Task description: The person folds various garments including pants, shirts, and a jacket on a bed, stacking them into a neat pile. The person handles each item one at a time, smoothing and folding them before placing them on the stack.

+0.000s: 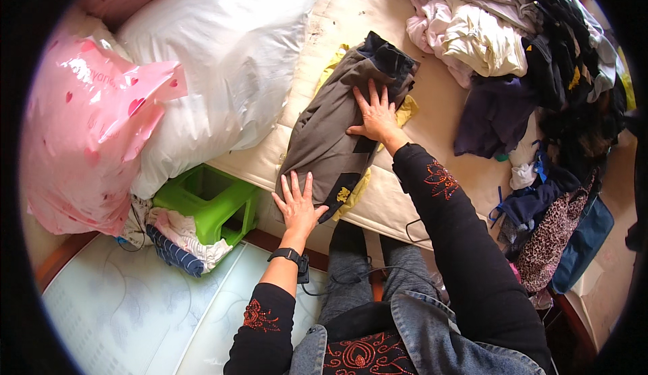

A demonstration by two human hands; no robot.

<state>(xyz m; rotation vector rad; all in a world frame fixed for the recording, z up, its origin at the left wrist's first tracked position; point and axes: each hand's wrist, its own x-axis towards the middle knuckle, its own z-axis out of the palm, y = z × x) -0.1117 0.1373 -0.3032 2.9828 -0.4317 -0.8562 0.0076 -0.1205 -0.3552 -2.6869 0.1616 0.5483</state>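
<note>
A folded grey-brown garment (329,117) with black parts lies slantwise on a cream mattress (440,101), over a yellow cloth (358,195) whose edges show on both sides. My left hand (297,208) rests flat with spread fingers on the garment's near end, beside a black patch with a small yellow emblem. Farther up, my right hand (377,117) lies on its right part, fingers apart, below the bunched black fabric at the far end. Neither hand grips the cloth. A black strap with a small device circles my left wrist.
A large white plastic bag (217,66) and a pink bag with hearts (91,137) stand at the left. Below them is a green plastic stool (207,198) with cloths (177,243) at its side. Heaped clothes (486,36) cover the right side of the mattress.
</note>
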